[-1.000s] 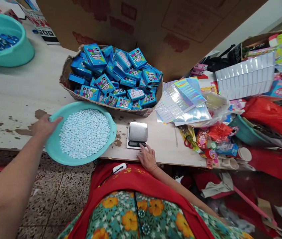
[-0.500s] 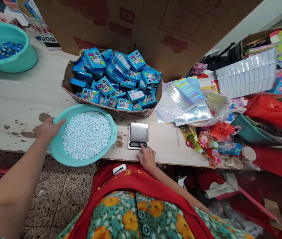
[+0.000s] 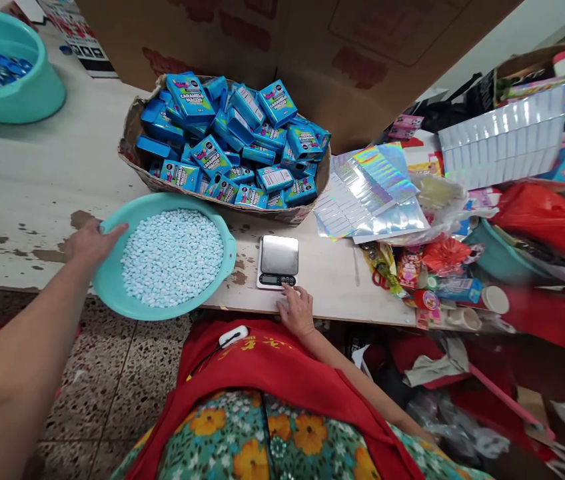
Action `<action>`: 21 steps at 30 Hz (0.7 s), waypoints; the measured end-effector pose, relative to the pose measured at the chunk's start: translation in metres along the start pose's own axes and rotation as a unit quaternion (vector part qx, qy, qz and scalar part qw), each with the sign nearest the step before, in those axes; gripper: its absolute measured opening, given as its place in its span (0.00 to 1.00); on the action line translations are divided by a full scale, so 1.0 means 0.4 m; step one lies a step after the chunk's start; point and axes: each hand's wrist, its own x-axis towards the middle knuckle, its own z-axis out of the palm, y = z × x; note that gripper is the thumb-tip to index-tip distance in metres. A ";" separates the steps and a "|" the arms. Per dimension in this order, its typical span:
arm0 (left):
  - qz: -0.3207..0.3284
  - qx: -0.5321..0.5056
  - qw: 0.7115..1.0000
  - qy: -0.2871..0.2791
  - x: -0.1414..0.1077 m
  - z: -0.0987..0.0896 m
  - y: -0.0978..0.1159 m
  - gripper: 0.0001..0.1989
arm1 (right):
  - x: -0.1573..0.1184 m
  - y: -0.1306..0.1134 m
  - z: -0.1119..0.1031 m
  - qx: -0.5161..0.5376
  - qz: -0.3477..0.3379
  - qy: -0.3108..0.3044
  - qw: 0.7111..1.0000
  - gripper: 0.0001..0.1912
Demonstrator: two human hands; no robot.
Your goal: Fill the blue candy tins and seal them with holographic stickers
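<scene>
My left hand [image 3: 87, 244] grips the left rim of a turquoise basin [image 3: 107, 283], its thumb over the inside edge. Many small pale blue candies [image 3: 172, 259] fill the basin, which reaches past the table's front edge. To the right of it, a small digital scale [image 3: 279, 257] lies flat with a bare metal plate. My right hand [image 3: 296, 309] is at the scale's lower edge, a fingertip on or just over its buttons and the fingers loosely spread, with nothing held. Behind both stands a cut carton [image 3: 297, 215] piled with blue candy boxes [image 3: 212, 157].
At the far left, another turquoise basin [image 3: 47, 83] holds blue wrapped pieces. A large brown carton [image 3: 302, 67] rises at the back. Shiny sticker sheets [image 3: 372, 193], red scissors [image 3: 380, 280] and a red bag [image 3: 547, 217] crowd the right. The table's front edge runs close to my apron.
The table and everything on it appear slightly higher in the view. Both hands keep their places, at the basin rim and at the scale's buttons.
</scene>
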 end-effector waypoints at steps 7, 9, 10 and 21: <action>-0.101 -0.024 0.994 0.033 -0.001 0.004 0.012 0.33 | 0.002 0.000 0.012 -0.054 0.009 -0.006 0.998 0.15; -0.107 -0.017 0.994 0.028 0.001 0.007 0.009 0.33 | 0.011 -0.002 0.013 -0.068 0.013 -0.019 0.997 0.14; -0.108 -0.019 0.994 0.028 0.002 0.010 0.006 0.33 | 0.015 -0.003 0.012 -0.076 0.010 -0.027 0.997 0.14; -0.062 -0.073 0.992 0.081 0.007 0.011 0.007 0.31 | 0.047 -0.043 -0.035 -0.104 -0.046 -0.071 0.991 0.16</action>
